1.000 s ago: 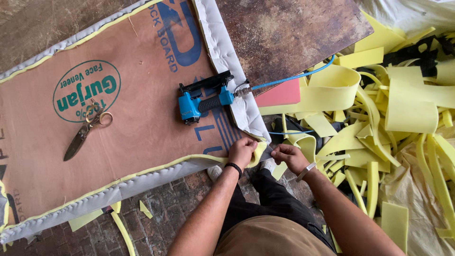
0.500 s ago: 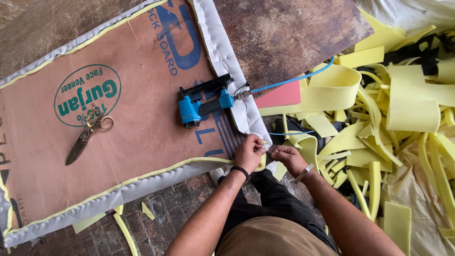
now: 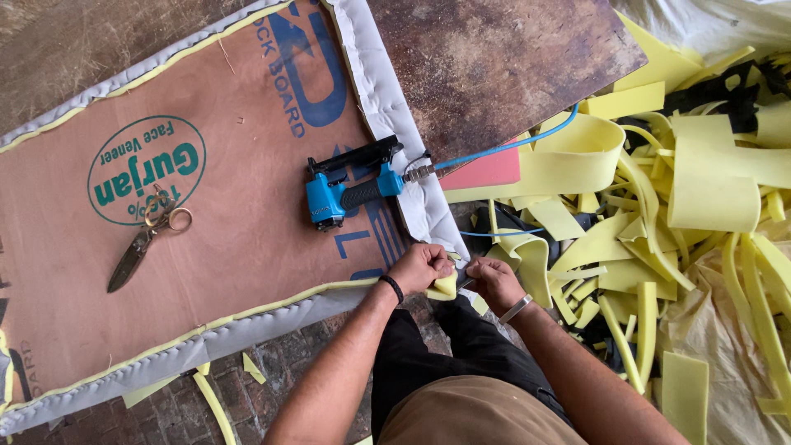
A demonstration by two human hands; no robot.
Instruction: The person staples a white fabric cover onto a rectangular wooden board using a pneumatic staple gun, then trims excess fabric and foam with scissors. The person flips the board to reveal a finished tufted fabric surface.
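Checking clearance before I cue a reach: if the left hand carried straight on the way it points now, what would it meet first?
The left hand points up and right along its forearm, so it would probably first meet the white padded fabric edge of the brown board, then the thin blue air hose. Heights are unclear.

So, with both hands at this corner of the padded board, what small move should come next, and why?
Probably reach for the blue staple gun. The left hand and right hand pinch the yellow foam and grey fabric at the board corner; the folded edge looks loose there, and the gun lies close by.
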